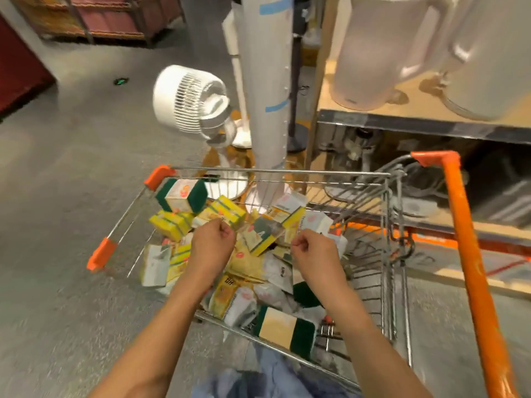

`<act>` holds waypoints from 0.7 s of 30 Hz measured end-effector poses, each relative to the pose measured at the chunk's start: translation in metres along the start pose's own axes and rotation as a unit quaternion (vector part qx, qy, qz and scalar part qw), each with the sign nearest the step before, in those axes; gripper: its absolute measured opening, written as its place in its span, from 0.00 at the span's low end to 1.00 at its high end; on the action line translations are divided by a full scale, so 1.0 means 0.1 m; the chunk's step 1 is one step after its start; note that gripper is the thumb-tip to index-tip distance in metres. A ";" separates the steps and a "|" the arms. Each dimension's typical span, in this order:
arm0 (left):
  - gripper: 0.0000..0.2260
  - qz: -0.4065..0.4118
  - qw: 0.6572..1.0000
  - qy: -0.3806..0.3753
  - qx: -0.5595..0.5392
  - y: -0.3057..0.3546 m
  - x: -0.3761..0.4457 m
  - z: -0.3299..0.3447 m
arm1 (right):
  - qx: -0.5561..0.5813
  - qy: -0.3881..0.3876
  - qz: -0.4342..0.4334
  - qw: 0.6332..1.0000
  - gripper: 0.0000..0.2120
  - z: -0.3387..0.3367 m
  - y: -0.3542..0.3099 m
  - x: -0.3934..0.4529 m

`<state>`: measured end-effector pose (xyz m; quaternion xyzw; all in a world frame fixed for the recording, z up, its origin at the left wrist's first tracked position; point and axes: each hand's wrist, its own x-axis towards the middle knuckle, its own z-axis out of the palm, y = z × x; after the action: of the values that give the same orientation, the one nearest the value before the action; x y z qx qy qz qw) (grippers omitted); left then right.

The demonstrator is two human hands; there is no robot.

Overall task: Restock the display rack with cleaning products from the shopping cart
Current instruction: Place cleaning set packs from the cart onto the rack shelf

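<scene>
The shopping cart (pixel 386 214) stood in the near middle of the scene, its wire rim marked by orange corner guards and an orange handle bar (pixel 471 271) slanting down the right side. Inside lay a loose heap of sponge packs (pixel 258 271), yellow, white and green, filling the basket from the far rim to the near one. A green-and-white pack (pixel 182 195) sat high against the far left corner, and a wide green-and-tan scouring pad (pixel 284 330) leaned on the near rim.

Both hands hovered over the heap, well inside the rim. The left hand (pixel 212 242) had its fingers curled into a loose fist above the yellow packs; whether it pinched anything could not be told. The right hand (pixel 313 249) was curled the same way just right of centre, and its grasp was also unclear. The 2 hands were apart, with a tilted yellow-edged pack (pixel 265 235) between them.

Open grey floor (pixel 57 211) spread to the left of the cart. Beyond the far rim stood a white floor fan (pixel 191 101) and a tall white tower column (pixel 265 90), close to the cart. On the right, a wooden shelf (pixel 431 122) with a metal edge carried 2 white kettles (pixel 379 50), and its lower bay pressed near the cart's right side. Blue cloth (pixel 258 380) showed at the near edge.
</scene>
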<state>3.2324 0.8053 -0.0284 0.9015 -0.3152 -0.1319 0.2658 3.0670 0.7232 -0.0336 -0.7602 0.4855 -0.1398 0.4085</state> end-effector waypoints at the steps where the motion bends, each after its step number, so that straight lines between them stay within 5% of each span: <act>1: 0.06 0.009 1.000 -0.016 0.007 0.02 0.07 0.06 | 0.002 0.001 0.020 1.000 0.05 -0.01 0.08 0.03; 11: 0.10 0.047 0.984 -0.170 0.024 -0.06 1.06 0.76 | 0.118 0.077 0.215 0.966 0.05 0.48 0.22 0.57; 21: 0.08 -0.032 0.956 -0.286 -0.062 -0.25 1.87 1.32 | 0.165 0.125 0.369 0.906 0.08 1.17 0.27 1.30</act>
<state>3.3350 0.6499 -0.1640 0.8174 -0.3398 -0.4123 0.2152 3.1853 0.6638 -0.1520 -0.4251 0.7483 -0.1515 0.4861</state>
